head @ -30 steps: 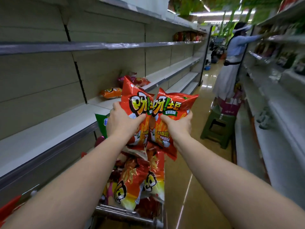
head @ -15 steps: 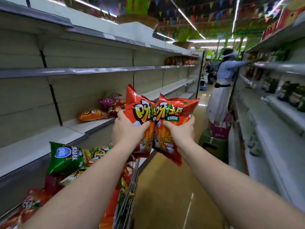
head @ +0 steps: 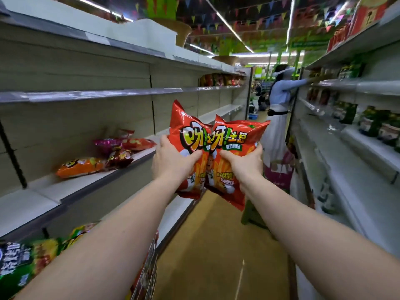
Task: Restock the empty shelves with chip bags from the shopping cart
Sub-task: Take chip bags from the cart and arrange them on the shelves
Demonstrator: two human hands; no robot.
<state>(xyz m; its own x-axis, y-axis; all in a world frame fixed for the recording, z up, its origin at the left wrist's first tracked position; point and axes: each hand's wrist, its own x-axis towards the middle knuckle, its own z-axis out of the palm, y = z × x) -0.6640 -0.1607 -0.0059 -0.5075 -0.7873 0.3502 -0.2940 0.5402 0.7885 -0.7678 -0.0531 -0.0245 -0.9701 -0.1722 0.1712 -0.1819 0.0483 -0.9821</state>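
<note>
My left hand (head: 171, 158) is curled round the left red foil chip bag with yellow-green lettering (head: 186, 135), thumb pressed across its front, fingers wrapped behind. My right hand (head: 244, 162) grips the right red foil chip bag of the same print (head: 236, 135) the same way, thumb on the front. Both bags stand upright at about 12 o'clock from my hands, their inner edges touching and overlapping slightly, held up in the air over the aisle at arm's length.

At 9 o'clock from the bags runs the pale grey metal shelf on the left side (head: 71, 187), mostly bare. On it lie an orange chip bag on its side (head: 80, 166), and just beyond that a dark red bag (head: 120, 158), a magenta bag (head: 106, 144) and a flat red bag (head: 139, 144), bunched close together.

At 7 o'clock, low in view, the wire shopping cart (head: 149, 271) shows its edge, with a green chip bag with white lettering (head: 15, 265) and other colourful bags heaped inside.

At 2 o'clock, further down the aisle, a person in a light blue top and white skirt (head: 279, 105) reaches toward the right-hand shelves (head: 368, 148), which carry dark jars.
</note>
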